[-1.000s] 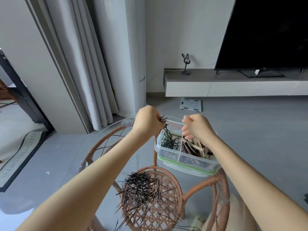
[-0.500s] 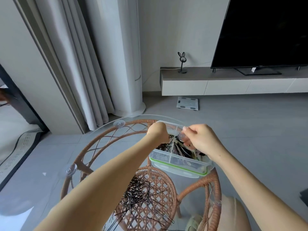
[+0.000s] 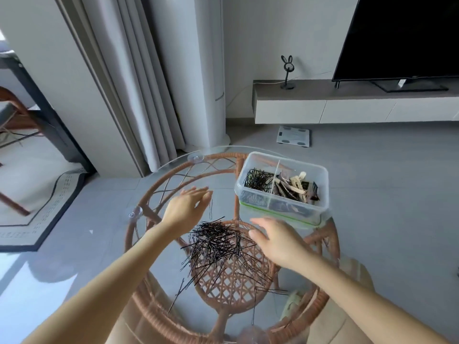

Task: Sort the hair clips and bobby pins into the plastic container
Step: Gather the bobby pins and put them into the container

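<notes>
A clear plastic container (image 3: 320,192) with a green seal stands at the far right of the round glass-topped rattan table (image 3: 149,199). Its left compartment holds black bobby pins (image 3: 258,180); the right one holds brown and cream hair clips (image 3: 295,188). A loose pile of black bobby pins (image 3: 216,242) lies in the middle of the table. My left hand (image 3: 185,207) hovers with fingers spread just left of and above the pile, empty. My right hand (image 3: 278,240) hovers open at the pile's right edge, below the container.
Stray pins (image 3: 254,306) lie toward the table's near edge, and one cream clip (image 3: 291,304) lies at the near right. Curtains (image 3: 139,83) and a white column stand behind the table. A TV cabinet (image 3: 347,105) and a bathroom scale (image 3: 294,135) are at the back right.
Both hands have left the container and come back down toward me over the loose pile. The bunch of pins that the left hand held is gone from it; both hands are empty.
</notes>
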Available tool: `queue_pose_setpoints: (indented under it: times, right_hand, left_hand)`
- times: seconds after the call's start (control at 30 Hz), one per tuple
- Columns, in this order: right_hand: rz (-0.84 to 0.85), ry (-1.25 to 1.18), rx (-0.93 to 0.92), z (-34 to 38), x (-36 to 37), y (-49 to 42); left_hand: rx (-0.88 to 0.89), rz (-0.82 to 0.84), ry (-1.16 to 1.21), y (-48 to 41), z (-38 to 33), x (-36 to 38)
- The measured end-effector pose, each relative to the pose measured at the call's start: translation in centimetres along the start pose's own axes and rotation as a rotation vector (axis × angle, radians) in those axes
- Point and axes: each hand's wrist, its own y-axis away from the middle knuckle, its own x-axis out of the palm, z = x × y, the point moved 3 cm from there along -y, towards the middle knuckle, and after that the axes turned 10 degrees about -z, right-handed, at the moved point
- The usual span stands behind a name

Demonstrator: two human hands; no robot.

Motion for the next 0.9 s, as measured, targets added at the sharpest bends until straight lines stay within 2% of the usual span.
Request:
queue_pose_setpoints:
  times: [0.07,0.2,0.3,0.37,0.47,0.53,0.6,0.7,0.8,0.9]
  right_hand:
    - [0.023,0.019,-0.035,0.7,3.0,-0.4]
    - [-0.048,0.134,-0.019,1.8,6.4,-1.2]
    - [-0.054,0.137,-0.128,3.2,8.0,0.1]
    - [-0.034,0.057,-0.179,3.7,8.1,1.3]
    - [-0.05,-0.137,-0.142,3.7,6.0,3.2]
    - [-0.137,-0.175,-0.124,2.8,3.9,4.2]
    - [-0.191,-0.095,-0.109,1.4,1.9,5.1]
    - [-0.046,0.147,0.0,-0.8,-0.2,6.5]
    - [0.116,0.339,0.129,-2.0,-0.6,7.7]
    - [0.111,0.26,0.196,-1.6,0.4,8.3]
  left_hand:
    - [-0.032,0.121,-0.021,1.3,1.9,2.6]
    - [0.033,0.141,0.003,2.3,1.9,4.7]
    - [0.086,0.176,0.196,3.6,1.2,4.3]
    - [0.08,0.185,0.349,5.0,0.7,3.8]
    - [-0.059,0.23,0.596,7.3,0.8,2.8]
    - [-0.135,0.245,0.683,8.4,1.0,1.6]
    - [-0.162,0.136,0.575,9.4,1.6,0.5]
    - [-0.204,-0.113,0.105,11.0,2.6,-1.4]
    - [-0.307,-0.038,-0.059,12.5,2.8,-2.0]
    - [-0.306,0.076,-0.077,13.7,1.8,-1.7]
